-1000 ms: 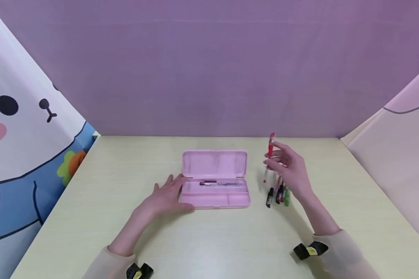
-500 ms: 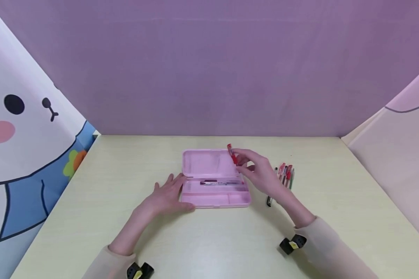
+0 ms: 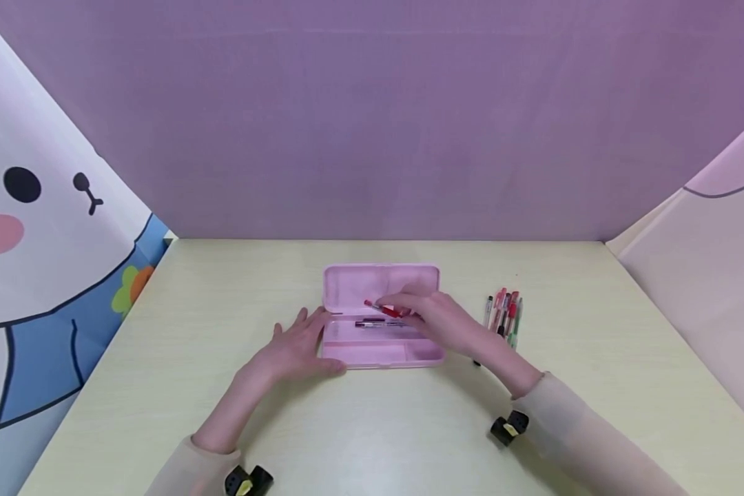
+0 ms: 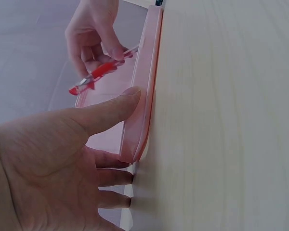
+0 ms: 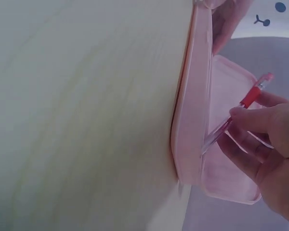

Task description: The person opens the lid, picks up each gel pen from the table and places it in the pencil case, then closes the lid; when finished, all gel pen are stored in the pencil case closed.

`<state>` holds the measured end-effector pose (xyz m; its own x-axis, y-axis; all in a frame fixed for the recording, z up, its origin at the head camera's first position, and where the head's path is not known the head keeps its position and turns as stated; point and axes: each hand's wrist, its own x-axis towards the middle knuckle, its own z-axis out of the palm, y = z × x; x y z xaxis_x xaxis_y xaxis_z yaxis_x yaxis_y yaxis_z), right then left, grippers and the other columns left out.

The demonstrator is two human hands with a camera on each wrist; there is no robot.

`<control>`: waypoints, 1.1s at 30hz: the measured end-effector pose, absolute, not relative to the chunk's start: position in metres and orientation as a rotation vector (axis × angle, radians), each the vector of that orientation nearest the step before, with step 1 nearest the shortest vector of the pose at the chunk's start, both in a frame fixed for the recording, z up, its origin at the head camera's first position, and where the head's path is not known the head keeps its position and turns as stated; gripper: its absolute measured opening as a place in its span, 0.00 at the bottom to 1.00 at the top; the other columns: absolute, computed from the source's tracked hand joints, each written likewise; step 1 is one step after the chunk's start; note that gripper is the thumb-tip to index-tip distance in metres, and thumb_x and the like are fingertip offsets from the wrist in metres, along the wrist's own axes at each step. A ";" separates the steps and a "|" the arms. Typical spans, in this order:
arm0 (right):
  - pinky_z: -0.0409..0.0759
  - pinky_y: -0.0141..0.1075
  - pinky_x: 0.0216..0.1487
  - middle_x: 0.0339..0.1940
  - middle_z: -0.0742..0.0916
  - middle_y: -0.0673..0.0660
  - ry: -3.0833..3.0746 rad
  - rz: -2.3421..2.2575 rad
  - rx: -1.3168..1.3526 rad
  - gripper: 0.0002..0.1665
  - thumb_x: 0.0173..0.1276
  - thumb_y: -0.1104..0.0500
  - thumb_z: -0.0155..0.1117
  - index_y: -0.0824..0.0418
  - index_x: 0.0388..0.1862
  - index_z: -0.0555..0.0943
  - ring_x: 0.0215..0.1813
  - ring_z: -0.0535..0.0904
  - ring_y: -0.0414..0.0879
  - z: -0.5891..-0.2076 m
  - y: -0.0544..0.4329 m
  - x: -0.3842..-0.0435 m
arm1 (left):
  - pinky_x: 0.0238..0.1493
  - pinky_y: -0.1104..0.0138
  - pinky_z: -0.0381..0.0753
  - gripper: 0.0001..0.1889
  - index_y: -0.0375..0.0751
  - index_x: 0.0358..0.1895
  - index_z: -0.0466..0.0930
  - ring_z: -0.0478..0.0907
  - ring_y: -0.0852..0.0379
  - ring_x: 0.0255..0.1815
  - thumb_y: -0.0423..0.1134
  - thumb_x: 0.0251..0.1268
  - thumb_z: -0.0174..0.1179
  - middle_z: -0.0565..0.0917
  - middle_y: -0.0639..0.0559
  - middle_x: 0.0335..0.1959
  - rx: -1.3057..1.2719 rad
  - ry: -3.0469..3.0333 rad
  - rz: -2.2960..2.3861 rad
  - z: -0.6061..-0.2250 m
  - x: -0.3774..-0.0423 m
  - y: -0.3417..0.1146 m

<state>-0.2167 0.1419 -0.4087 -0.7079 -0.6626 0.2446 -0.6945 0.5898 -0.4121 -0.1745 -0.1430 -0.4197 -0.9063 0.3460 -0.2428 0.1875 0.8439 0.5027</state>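
A pink plastic pencil case (image 3: 353, 286) lies with its lid raised back on the table. In its long rear compartment rests a dark-capped pen (image 3: 372, 324). My left hand (image 3: 294, 348) steadies the case's left end, thumb on the front wall and straight fingers spread along the side. Over the case, my right hand (image 3: 443, 322) pinches a red gel pen (image 5: 251, 97) between thumb and fingers. The pen is tilted, its clear lower end down at the compartment in the right wrist view, its red end pointing left and up.
Right of the case, several pens (image 3: 507, 317) in pink, red, black and green lie bunched on the pale wooden table (image 3: 372, 427), partly behind the right forearm. A purple backdrop (image 3: 372, 138) rises at the table's far edge.
My right hand has carried the red pen left from above the pen bunch to over the case, lowering and tilting it. My left hand has stayed at the case.
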 end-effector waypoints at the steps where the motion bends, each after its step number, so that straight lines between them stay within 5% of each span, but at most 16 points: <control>1: 0.87 0.35 0.47 0.50 0.90 0.51 -2.749 0.706 1.181 0.28 0.69 0.65 0.70 0.46 0.66 0.82 0.46 0.86 0.43 -0.409 0.140 -0.217 | 0.74 0.22 0.44 0.50 0.41 0.80 0.57 0.47 0.27 0.84 0.58 0.59 0.71 0.55 0.39 0.85 0.402 2.697 0.687 -0.420 -0.175 -0.143; 8: 0.88 0.38 0.51 0.51 0.91 0.50 -2.747 0.532 1.250 0.25 0.67 0.65 0.72 0.46 0.61 0.86 0.51 0.88 0.44 -0.413 0.134 -0.219 | 0.73 0.21 0.44 0.51 0.42 0.80 0.57 0.47 0.27 0.84 0.57 0.58 0.71 0.55 0.40 0.85 0.401 2.694 0.700 -0.421 -0.176 -0.144; 22: 0.83 0.28 0.42 0.40 0.89 0.50 -2.744 0.341 1.260 0.22 0.63 0.63 0.76 0.48 0.55 0.89 0.38 0.82 0.40 -0.424 0.127 -0.219 | 0.74 0.22 0.43 0.51 0.42 0.81 0.56 0.46 0.27 0.84 0.57 0.59 0.71 0.55 0.40 0.85 0.394 2.680 0.705 -0.420 -0.177 -0.143; 33: 0.85 0.31 0.42 0.41 0.90 0.52 -2.766 0.339 1.200 0.21 0.63 0.64 0.75 0.51 0.55 0.88 0.40 0.85 0.42 -0.422 0.127 -0.216 | 0.75 0.23 0.43 0.51 0.42 0.81 0.56 0.45 0.28 0.85 0.58 0.59 0.70 0.55 0.40 0.85 0.397 2.679 0.709 -0.419 -0.176 -0.143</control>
